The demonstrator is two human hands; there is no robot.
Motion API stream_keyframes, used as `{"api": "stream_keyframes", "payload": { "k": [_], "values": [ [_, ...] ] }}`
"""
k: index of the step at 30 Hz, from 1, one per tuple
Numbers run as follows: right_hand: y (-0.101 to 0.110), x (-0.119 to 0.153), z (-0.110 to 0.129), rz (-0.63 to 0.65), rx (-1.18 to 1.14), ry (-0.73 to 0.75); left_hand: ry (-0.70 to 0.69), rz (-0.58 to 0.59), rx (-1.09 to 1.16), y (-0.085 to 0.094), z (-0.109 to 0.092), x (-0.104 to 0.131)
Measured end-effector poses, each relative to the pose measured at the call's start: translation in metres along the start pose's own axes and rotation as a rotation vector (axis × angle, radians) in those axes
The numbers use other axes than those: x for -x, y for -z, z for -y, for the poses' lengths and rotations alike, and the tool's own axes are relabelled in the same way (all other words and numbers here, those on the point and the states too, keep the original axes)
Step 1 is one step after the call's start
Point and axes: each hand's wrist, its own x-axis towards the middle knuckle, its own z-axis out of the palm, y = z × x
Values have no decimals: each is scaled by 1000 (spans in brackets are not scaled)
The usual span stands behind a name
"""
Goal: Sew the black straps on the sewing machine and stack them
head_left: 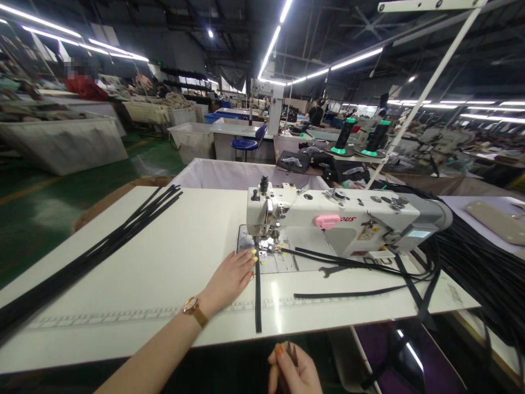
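Note:
A short black strap [258, 298] lies lengthwise under the needle area of a white sewing machine [299, 219], its near end close to the table's front edge. My left hand [233, 276] rests flat on the table left of the strap, fingers stretched out and fingertips touching it beside the presser foot [257, 241]. In front of the table edge, low in view, my right hand [295, 369] is closed around dark, two-pointed thread snips [292, 353]. Most of the snips is hidden by the fingers.
A bundle of long black straps [102, 246] crosses the table's left side. Right of the needle lie more straps [348, 293], a wrench [336, 270] and metal rings [377, 261]. A printed ruler [123, 316] runs along the front. Thread cones [344, 137] stand behind.

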Motion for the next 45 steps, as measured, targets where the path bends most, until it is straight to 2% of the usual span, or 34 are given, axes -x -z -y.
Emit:
{"api": "stream_keyframes", "payload": {
  "k": [6,11,39,45],
  "values": [
    [25,-13,37,-73,256,131,-1,1,0,-1,1,0],
    [31,-22,47,-89,283,157,-1,-19,11,-1,1,0],
    [31,-26,43,-93,226,129,14,8,-6,-3,3,-4],
    [33,-27,42,-74,266,135,-6,1,10,5,3,-9]
  ]
}}
